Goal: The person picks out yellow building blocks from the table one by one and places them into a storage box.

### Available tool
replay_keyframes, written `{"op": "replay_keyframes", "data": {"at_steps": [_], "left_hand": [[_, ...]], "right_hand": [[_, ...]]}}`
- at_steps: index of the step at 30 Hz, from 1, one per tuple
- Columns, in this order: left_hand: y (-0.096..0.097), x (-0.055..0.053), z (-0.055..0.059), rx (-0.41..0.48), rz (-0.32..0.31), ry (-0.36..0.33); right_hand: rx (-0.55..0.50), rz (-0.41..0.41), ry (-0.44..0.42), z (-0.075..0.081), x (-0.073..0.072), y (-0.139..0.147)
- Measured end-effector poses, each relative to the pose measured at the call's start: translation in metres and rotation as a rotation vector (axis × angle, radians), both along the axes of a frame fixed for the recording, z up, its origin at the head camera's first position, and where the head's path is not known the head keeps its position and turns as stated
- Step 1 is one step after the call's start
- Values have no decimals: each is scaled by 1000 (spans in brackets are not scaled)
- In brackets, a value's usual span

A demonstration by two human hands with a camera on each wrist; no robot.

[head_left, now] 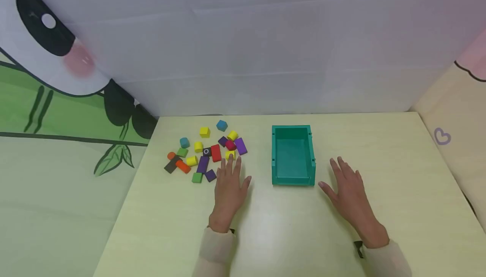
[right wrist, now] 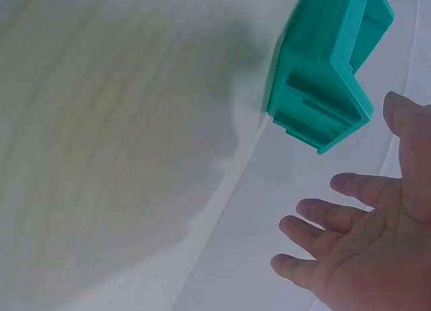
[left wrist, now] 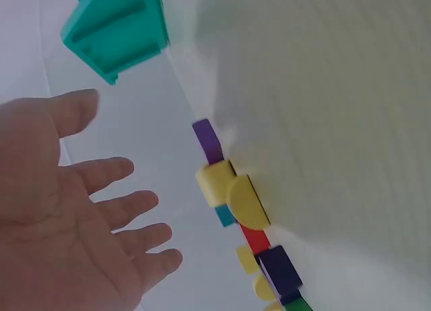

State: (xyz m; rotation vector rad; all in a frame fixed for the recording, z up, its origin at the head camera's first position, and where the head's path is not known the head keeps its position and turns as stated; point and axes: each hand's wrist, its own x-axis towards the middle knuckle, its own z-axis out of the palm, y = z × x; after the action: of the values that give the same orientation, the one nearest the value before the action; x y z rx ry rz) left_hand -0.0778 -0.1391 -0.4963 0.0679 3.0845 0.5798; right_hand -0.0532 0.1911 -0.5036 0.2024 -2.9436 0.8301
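My left hand (head_left: 229,188) hovers palm down over the table at the near right side of a scatter of coloured blocks, fingers spread and holding nothing. Its fingertips overlap a yellow cylinder (head_left: 230,154) in the head view. Close by lie a red block (head_left: 216,153), a long purple block (head_left: 203,164) and a dark purple cube (head_left: 210,176). My right hand (head_left: 348,194), also spread and holding nothing, is over the table just right of a teal open-topped bin (head_left: 294,181). In the right wrist view, the bin (right wrist: 316,82) stands beyond the thumb.
Farther left in the scatter are green blocks (head_left: 197,178), an orange cylinder (head_left: 183,167), a dark grey block (head_left: 171,165) and blue pieces (head_left: 222,125). A pale cloth wall (head_left: 265,57) rises at the table's back edge. Printed cloths flank both sides.
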Motion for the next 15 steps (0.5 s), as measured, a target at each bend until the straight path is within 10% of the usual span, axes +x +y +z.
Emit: {"op": "replay_keyframes", "data": {"at_steps": [15], "left_hand": [[-31,-13,-5,153,12,-20]], "right_hand": [[-96,29,-71,8,-9,-18]]}}
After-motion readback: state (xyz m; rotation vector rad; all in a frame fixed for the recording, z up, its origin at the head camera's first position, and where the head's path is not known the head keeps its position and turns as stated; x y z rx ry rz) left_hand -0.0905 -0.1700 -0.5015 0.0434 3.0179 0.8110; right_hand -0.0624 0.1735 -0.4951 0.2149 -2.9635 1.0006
